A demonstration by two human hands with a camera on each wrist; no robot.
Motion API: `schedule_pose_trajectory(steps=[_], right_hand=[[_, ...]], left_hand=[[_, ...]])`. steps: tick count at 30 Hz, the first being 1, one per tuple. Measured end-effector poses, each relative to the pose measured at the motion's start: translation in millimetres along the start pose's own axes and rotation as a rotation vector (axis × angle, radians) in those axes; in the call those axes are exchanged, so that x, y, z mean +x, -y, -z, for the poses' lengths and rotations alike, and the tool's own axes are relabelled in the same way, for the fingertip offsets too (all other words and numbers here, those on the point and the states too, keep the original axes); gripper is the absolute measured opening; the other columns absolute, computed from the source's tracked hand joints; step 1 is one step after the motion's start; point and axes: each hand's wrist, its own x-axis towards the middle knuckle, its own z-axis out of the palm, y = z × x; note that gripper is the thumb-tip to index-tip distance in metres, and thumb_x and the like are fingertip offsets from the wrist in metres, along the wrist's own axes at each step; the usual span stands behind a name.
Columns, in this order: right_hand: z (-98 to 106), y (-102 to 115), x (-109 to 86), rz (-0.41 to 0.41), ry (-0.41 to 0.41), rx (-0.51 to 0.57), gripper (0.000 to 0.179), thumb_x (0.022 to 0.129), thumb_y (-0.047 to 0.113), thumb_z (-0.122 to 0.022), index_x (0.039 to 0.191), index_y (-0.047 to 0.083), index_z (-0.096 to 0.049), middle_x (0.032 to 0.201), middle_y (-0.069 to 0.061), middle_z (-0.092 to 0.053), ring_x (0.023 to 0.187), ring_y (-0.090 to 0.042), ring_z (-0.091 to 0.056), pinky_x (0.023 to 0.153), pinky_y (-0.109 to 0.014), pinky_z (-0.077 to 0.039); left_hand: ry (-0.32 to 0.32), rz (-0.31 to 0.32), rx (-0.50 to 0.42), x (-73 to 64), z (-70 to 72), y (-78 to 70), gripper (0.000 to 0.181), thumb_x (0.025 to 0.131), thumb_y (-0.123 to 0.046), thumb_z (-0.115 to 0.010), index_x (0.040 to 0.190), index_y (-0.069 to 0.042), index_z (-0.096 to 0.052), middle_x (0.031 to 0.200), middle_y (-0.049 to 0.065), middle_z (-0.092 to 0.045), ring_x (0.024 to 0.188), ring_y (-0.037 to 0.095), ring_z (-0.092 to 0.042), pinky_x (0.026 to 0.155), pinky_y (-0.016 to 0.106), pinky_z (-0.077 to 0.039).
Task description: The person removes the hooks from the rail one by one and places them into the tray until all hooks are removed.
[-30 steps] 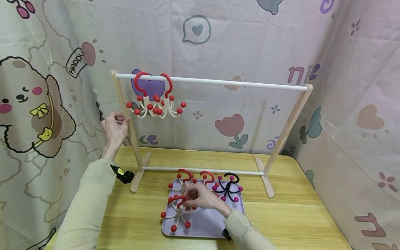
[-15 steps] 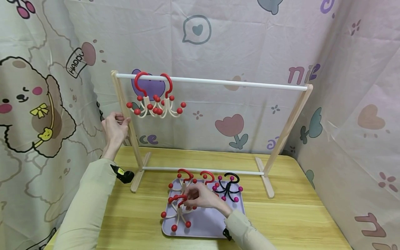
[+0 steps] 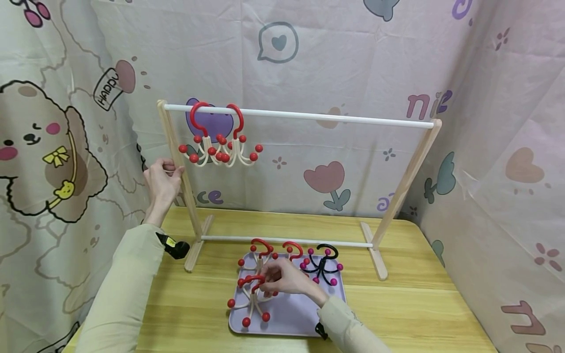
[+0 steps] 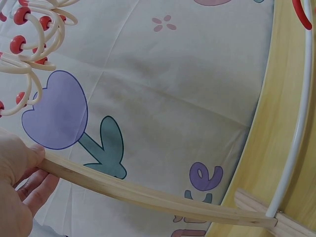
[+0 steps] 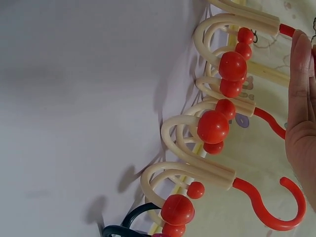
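As one second ago, our right hand (image 3: 283, 278) pinches the front hanger (image 3: 253, 299), left on the lilac tray (image 3: 293, 314); our left hand (image 3: 162, 184) pinches the wooden post (image 3: 189, 196). The tray also contains two similar hangers (image 3: 266, 250) and a black hanger (image 3: 322, 264).

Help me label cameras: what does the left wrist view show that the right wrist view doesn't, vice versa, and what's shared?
Only left wrist: the left hand gripping a wooden upright and the purple flower print.
Only right wrist: the right hand and a black multi-arm hanger, partly cropped.
Both: red-balled cream hangers, a red hook and the printed backdrop.
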Motion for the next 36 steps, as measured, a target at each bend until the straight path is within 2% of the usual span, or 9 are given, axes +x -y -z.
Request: schedule_pose_trajectory(steps=[9, 16, 18, 20, 22, 24, 26, 31, 36], right_hand=[[1, 1, -0.5, 0.011, 0.002, -0.009, 0.014, 0.089, 0.007, -0.074, 0.099, 0.000, -0.069, 0.087, -0.021, -0.073, 0.067, 0.004, -0.062, 0.063, -0.016, -0.053], [0, 0, -0.1, 0.027, -0.003, -0.014, 0.018, 0.088, 0.007, -0.075, 0.102, -0.004, -0.069, 0.086, -0.021, -0.072, 0.062, 0.003, -0.061, 0.060, -0.016, -0.052], [1, 0, -0.6, 0.028, -0.002, -0.004, 0.017, 0.089, 0.008, -0.075, 0.101, -0.002, -0.069, 0.082, -0.021, -0.072, 0.059, -0.005, -0.063, 0.058, -0.016, -0.052], [1, 1, -1.2, 0.029, 0.000, 0.010, 0.016, 0.089, 0.009, -0.075, 0.101, -0.001, -0.070, 0.079, -0.022, -0.071, 0.056, -0.021, -0.065, 0.056, -0.016, -0.050], [2, 2, -1.4, 0.039, -0.001, 0.014, 0.015, 0.090, 0.011, -0.075, 0.100, 0.000, -0.070, 0.077, -0.022, -0.071, 0.058, -0.035, -0.064, 0.055, -0.015, -0.049], [3, 3, -1.4, 0.055, -0.004, 0.019, 0.017, 0.090, 0.012, -0.075, 0.100, -0.001, -0.070, 0.077, -0.023, -0.070, 0.061, -0.042, -0.063, 0.055, -0.015, -0.047], [4, 4, -1.3, 0.069, -0.012, 0.016, 0.017, 0.090, 0.013, -0.075, 0.100, -0.001, -0.070, 0.076, -0.022, -0.069, 0.058, -0.035, -0.062, 0.055, -0.015, -0.047], [7, 11, -1.6, 0.077, -0.037, 0.005, 0.015, 0.089, 0.011, -0.075, 0.101, 0.003, -0.071, 0.078, -0.020, -0.068, 0.062, -0.002, -0.058, 0.061, -0.016, -0.049], [10, 16, -1.6, 0.088, -0.050, 0.011, 0.014, 0.090, 0.010, -0.074, 0.102, 0.005, -0.072, 0.081, -0.019, -0.069, 0.063, 0.002, -0.056, 0.060, -0.016, -0.049]], left_hand=[[-0.001, 0.001, -0.002, 0.2, -0.5, 1.0, 0.030, 0.096, -0.017, -0.068, 0.113, 0.008, -0.066, 0.104, 0.027, -0.071, 0.079, 0.015, -0.059, 0.064, 0.012, -0.035], [0.000, 0.004, -0.006, -1.1, -0.4, -0.2, 0.029, 0.096, -0.016, -0.067, 0.113, 0.008, -0.065, 0.104, 0.026, -0.071, 0.082, 0.019, -0.060, 0.065, 0.012, -0.035], [-0.001, 0.006, -0.001, -1.3, -0.2, -0.8, 0.028, 0.096, -0.016, -0.067, 0.113, 0.007, -0.065, 0.104, 0.025, -0.071, 0.083, 0.020, -0.060, 0.065, 0.012, -0.035], [-0.001, 0.007, 0.004, -0.9, -0.3, -0.5, 0.028, 0.096, -0.016, -0.067, 0.113, 0.007, -0.065, 0.104, 0.025, -0.071, 0.083, 0.020, -0.061, 0.065, 0.012, -0.035], [-0.001, 0.007, 0.004, -1.3, -0.2, -0.7, 0.028, 0.096, -0.015, -0.067, 0.113, 0.007, -0.065, 0.104, 0.025, -0.071, 0.083, 0.022, -0.061, 0.065, 0.011, -0.035], [0.001, 0.006, 0.000, -1.0, -0.3, -0.3, 0.029, 0.096, -0.015, -0.067, 0.113, 0.008, -0.065, 0.105, 0.026, -0.071, 0.085, 0.025, -0.062, 0.064, 0.011, -0.035], [0.002, 0.007, -0.001, -1.4, 0.0, -0.9, 0.029, 0.096, -0.015, -0.067, 0.114, 0.008, -0.065, 0.105, 0.026, -0.071, 0.086, 0.027, -0.063, 0.064, 0.011, -0.035], [-0.001, 0.012, 0.012, -0.9, 0.2, -1.2, 0.029, 0.096, -0.016, -0.067, 0.114, 0.008, -0.065, 0.105, 0.027, -0.071, 0.085, 0.027, -0.064, 0.063, 0.012, -0.036], [-0.002, 0.010, 0.013, -0.7, -0.2, -0.9, 0.030, 0.097, -0.017, -0.067, 0.114, 0.008, -0.065, 0.105, 0.027, -0.071, 0.086, 0.029, -0.065, 0.065, 0.015, -0.037]])
